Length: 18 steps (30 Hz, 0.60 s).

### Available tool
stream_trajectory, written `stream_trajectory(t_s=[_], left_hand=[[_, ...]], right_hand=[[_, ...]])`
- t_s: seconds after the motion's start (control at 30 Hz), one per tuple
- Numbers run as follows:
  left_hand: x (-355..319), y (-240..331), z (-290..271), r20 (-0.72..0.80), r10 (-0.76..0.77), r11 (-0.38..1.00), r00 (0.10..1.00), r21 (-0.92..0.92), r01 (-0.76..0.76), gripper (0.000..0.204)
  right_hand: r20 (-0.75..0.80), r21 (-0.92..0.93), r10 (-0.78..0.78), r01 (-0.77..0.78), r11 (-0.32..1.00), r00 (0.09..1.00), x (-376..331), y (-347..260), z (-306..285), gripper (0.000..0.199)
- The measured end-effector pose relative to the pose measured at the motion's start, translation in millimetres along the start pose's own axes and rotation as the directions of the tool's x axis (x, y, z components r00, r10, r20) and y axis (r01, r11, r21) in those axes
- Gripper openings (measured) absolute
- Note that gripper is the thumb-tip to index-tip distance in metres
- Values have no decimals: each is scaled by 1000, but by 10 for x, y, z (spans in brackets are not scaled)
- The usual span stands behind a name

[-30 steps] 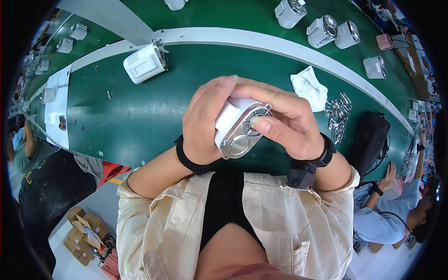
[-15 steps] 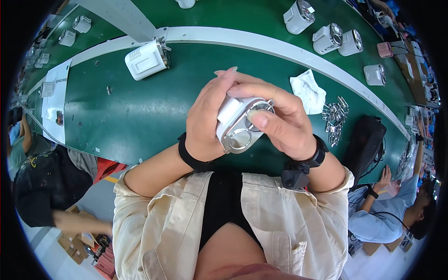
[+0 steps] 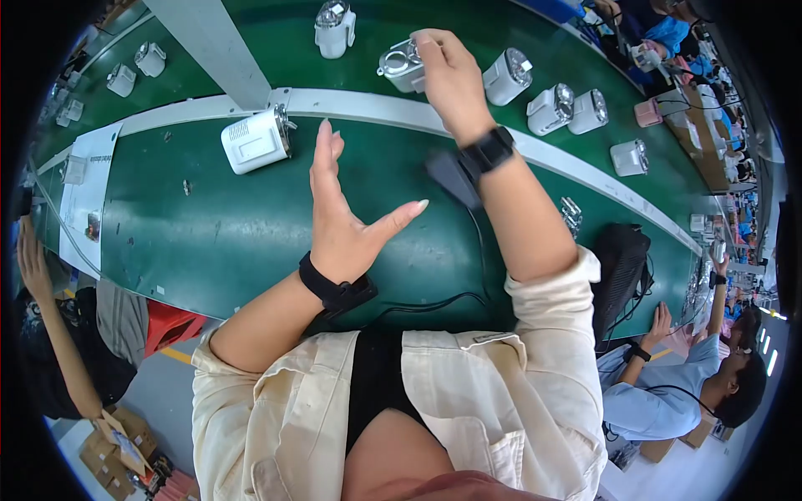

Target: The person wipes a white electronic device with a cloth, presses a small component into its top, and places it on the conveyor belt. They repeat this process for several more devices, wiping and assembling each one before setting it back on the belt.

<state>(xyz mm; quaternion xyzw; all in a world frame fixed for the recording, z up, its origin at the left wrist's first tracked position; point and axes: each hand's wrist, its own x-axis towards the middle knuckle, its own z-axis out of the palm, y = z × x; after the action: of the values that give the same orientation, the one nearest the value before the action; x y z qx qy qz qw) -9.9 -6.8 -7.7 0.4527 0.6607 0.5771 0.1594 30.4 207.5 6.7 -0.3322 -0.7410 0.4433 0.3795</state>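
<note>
Fingers of my right hand (image 3: 447,71) are now reaching out to the far edge of the green surface (image 3: 209,242), where a moment ago both hands were cupped together around a white camera-like unit close to my chest. That unit (image 3: 401,65) is now sitting on the far belt strip, just beyond the pale dividing rail (image 3: 351,102), and my right fingertips are still touching its right side, curled loosely over it rather than clamping; I am judging that I am setting it down among the others. My left hand (image 3: 338,213) is hanging empty over the middle of the surface, fingers straight and close together, thumb spread wide to the right, well apart from the unit. Another white boxy unit (image 3: 255,140) is lying near the left of the rail, nearer to my left fingertips. More finished units (image 3: 551,108) are riding along the far strip to the right. A black cable (image 3: 434,301) is trailing along the near edge below my wrists.
</note>
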Motion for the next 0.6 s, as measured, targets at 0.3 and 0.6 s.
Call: stream_trajectory(t_s=[0.3, 0.6], left_hand=[[-22, -85, -23, -18, -25, 1000, 1000, 3, 25, 109], [-34, -36, 13, 26, 76, 996, 997, -44, -74, 103]], right_hand=[[-212, -801, -351, 43, 597, 912, 323, 77, -274, 47], [-130, -948, -66, -105, 302, 989, 162, 251, -1092, 81]])
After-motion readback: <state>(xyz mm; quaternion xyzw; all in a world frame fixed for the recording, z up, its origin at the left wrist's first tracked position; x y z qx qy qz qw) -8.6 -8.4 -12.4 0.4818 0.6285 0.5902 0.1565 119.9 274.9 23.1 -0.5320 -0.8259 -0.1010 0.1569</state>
